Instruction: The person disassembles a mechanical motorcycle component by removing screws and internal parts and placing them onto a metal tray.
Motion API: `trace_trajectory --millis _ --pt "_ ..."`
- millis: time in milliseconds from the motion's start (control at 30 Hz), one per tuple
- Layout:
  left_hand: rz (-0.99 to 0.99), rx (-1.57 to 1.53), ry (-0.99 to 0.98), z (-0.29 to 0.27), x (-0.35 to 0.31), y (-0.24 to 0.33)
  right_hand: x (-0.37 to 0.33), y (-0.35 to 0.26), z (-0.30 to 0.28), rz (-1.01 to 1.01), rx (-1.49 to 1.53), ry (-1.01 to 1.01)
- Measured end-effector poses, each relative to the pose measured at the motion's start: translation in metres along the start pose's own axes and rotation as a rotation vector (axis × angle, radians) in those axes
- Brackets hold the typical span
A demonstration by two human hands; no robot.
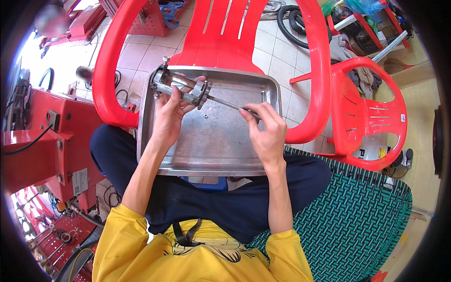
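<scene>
My left hand [170, 112] is closed around a metal cylinder assembly [201, 90], held tilted over the left part of a shallow steel tray [206, 150]. The assembly has a flanged end with bolts toward the right and a fitting at its upper left. From the flanged end a thin metal rod [225, 102] runs down to the right. My right hand [268, 134] pinches that rod near its far end between thumb and fingers. Whether the rod is part of the assembly or a separate tool, I cannot tell. A small nut [206, 115] lies on the tray floor below.
The tray rests on a red plastic chair [216, 51] in front of my crossed legs. Another red chair [371, 117] stands to the right, beside a green woven seat [343, 211]. Red machinery [51, 155] is close on my left. Black tubing [291, 28] lies on the tiled floor.
</scene>
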State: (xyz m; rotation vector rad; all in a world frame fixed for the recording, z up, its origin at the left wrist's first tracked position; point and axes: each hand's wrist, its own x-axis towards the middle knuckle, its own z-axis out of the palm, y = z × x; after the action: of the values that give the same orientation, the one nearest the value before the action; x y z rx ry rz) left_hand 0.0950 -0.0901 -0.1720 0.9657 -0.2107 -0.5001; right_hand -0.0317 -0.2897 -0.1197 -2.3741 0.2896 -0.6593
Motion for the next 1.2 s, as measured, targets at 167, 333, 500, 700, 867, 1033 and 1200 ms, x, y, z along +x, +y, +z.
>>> trace_trajectory --millis 167,333,500,700,867,1033,1200 --pt "0.049 -0.066 -0.065 0.006 0.002 0.007 -0.001 0.001 0.001 0.029 -0.053 -0.088" --pt "0.052 -0.085 -0.147 0.007 0.0 0.005 0.004 -0.01 0.0 0.173 0.039 -0.145" --pt "0.036 -0.128 -0.202 0.006 -0.003 0.006 0.001 0.002 0.009 0.093 0.187 -0.026" --pt "0.029 -0.123 -0.222 0.011 -0.004 0.006 0.003 0.004 0.014 0.099 0.221 -0.009" --pt "0.034 -0.216 -0.329 0.011 -0.005 0.007 0.008 -0.003 0.007 0.044 0.204 -0.003" --pt "-0.019 -0.215 -0.34 0.015 -0.009 0.011 0.003 0.008 0.016 0.108 0.174 -0.053" --pt "-0.025 -0.234 -0.382 0.012 -0.011 0.018 0.005 0.005 0.017 0.058 0.261 -0.071"
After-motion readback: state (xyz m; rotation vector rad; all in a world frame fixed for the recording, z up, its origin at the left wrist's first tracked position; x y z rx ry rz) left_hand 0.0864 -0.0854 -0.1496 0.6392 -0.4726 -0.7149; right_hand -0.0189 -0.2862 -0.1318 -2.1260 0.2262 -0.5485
